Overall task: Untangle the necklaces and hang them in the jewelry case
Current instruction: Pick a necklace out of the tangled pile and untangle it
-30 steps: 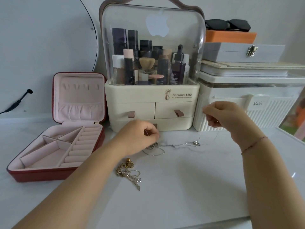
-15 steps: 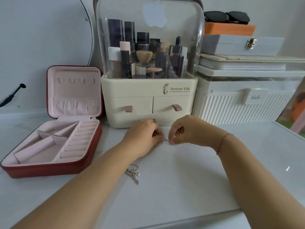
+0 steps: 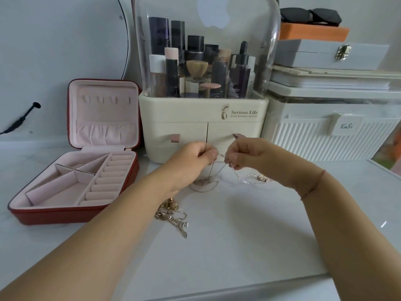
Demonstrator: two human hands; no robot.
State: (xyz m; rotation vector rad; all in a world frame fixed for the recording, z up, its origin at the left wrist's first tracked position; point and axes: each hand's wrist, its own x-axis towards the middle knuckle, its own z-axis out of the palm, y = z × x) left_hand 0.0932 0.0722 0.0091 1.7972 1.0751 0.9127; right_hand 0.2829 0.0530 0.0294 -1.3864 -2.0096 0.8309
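The left hand (image 3: 193, 157) and the right hand (image 3: 249, 155) are now working close together in front of the cosmetics organiser (image 3: 201, 127), whereas a second ago they were well apart, with the right hand lifted off to the side. Half a second ago they were meeting low at the worktop (image 3: 238, 235); they are now sitting slightly higher. The fingers (image 3: 211, 154) of both hands are curling inward and pinching the silver necklace (image 3: 249, 179) at two points just beside each other. Its strands are hanging from the pinch down to the worktop, where a pale crescent pendant (image 3: 204, 184) and a loose loop are lying. This suggests the person is picking at one knot rather than stretching the chain out, so untangling is under way but not finished. The gold necklaces (image 3: 171, 213) are lying in a tangled heap nearer the person, beside the left forearm, and nothing is holding them. The jewelry case (image 3: 54, 216) is standing open on the left, and its lid tabs (image 3: 102, 98) are carrying nothing yet.
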